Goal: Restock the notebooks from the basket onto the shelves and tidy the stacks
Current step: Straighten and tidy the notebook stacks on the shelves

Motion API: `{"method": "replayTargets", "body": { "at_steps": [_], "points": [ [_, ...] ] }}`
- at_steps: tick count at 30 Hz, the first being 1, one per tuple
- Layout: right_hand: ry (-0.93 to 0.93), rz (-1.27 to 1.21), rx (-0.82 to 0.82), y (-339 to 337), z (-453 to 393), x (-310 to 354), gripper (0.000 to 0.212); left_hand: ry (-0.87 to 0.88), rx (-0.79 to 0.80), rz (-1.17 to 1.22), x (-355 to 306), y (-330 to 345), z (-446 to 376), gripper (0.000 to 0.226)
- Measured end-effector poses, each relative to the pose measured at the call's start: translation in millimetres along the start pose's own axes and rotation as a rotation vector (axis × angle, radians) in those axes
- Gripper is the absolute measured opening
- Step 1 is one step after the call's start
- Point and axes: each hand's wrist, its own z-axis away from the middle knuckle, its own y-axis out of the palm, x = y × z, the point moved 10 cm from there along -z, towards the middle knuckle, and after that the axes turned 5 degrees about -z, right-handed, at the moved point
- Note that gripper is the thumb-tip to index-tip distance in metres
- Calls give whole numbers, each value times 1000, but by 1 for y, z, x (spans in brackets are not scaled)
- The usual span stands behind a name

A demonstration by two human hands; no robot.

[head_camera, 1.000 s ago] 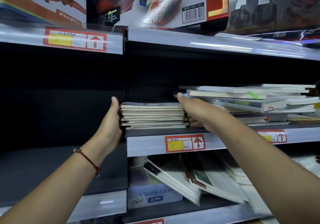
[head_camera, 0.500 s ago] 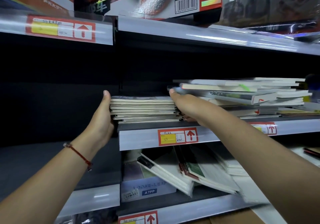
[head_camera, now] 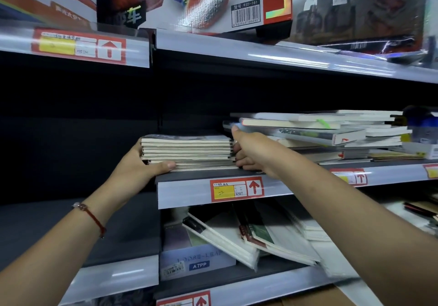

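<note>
A neat stack of thin notebooks [head_camera: 187, 153] with cream page edges lies on the dark middle shelf [head_camera: 187, 193], at its left end. My left hand [head_camera: 139, 167] holds the stack's left end, thumb laid across the front of the lowest notebooks. My right hand [head_camera: 252, 150] is against the stack's right end, thumb pointing up, fingers curled in at the lower edge. An untidy pile of larger notebooks [head_camera: 320, 135] sits just right of that hand. No basket is in view.
Below, several notebooks [head_camera: 239, 241] lean to the left beside a box marked A7PP [head_camera: 199, 262]. Boxed toys [head_camera: 189, 0] fill the top shelf. The left bay has a lower dark shelf [head_camera: 71, 232]. Red and yellow price tags [head_camera: 237, 189] line the rails.
My left thumb has come round onto the front of the stack, where the hand lay flat against its side. My right fingers have curled in at the stack's right end. The view has moved closer.
</note>
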Motion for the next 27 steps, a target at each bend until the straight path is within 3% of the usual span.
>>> {"method": "replayTargets", "body": {
  "at_steps": [5, 10, 13, 17, 22, 27],
  "points": [
    [-38, -34, -54, -8, 6, 2, 44, 29, -37, 35, 3, -4, -1, 40],
    [-29, 217, -46, 1, 12, 9, 35, 64, -95, 62, 6, -20, 1, 35],
    [30, 228, -45, -2, 9, 7, 28, 59, -104, 75, 10, -26, 4, 34],
    [84, 131, -18, 2, 6, 5, 34, 21, 3, 177, 12, -15, 5, 51],
    [82, 43, -82, 3, 5, 6, 22, -37, 108, 308, -1, 15, 9, 64],
    [113, -111, -177, -1, 2, -1, 42, -130, 153, 385, -3, 33, 15, 65]
  ]
}}
